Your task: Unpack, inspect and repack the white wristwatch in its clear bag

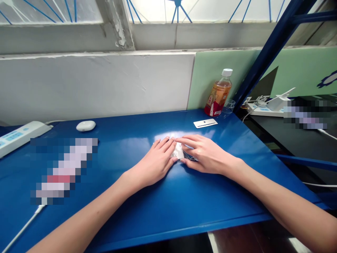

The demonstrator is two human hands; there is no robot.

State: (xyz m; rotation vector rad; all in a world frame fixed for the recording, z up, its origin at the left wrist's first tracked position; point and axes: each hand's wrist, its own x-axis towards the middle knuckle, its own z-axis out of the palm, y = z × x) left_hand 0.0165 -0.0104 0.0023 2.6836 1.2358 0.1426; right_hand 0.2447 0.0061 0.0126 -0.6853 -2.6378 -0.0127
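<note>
A small, shiny plastic packet (pixel 178 151), partly see-through and partly white, lies on the blue desk (pixel 168 207). Both my hands cover much of it, so its full shape and contents are hidden. My left hand (pixel 159 160) rests palm down over its left part, fingers stretched out and thumb at the near edge. From the other side, my right hand (pixel 202 153) reaches over the packet's right part. Its fingers are apart and slightly bent, with the thumb near the front edge. The fingertips of the two hands meet over the packet.
A white card (pixel 205 123) lies behind my right hand, near a drink bottle (pixel 219 93) and a clear cup (pixel 228 106). At left are a white earbud case (pixel 86 125), a power strip (pixel 23 137) and a blurred-out object (pixel 71 161) with a cable. A blue post (pixel 271 49) rises at right.
</note>
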